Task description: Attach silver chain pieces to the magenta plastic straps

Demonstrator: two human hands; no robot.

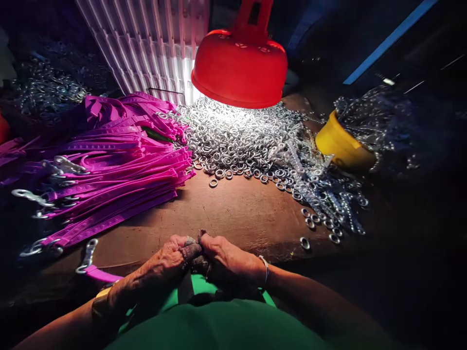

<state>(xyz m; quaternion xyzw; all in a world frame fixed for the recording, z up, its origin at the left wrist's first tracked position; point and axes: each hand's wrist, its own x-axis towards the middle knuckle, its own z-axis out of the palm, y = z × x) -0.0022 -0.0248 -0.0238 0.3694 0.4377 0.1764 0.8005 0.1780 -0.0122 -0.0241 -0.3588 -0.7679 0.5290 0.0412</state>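
Observation:
My left hand (173,255) and my right hand (224,257) meet at the table's front edge, fingertips pressed together and closed. Dark, worn cloth wraps some of the fingers. A pink strap (104,275) with a metal chain link end (89,255) passes under my left wrist towards the left hand; its far end is hidden. Whatever the right fingers pinch is too covered to make out. On the left lies a thick pile of pink straps (120,165), several with metal links at their ends. Metal rings (233,141) form a heap beyond the hands.
A red lamp (241,68) hangs low over the rings. At the right, a tipped yellow container (343,143) lies among metal chains (379,121). Strips of metal pieces (317,189) spread in front of it. A white ribbed panel (156,48) stands at the back.

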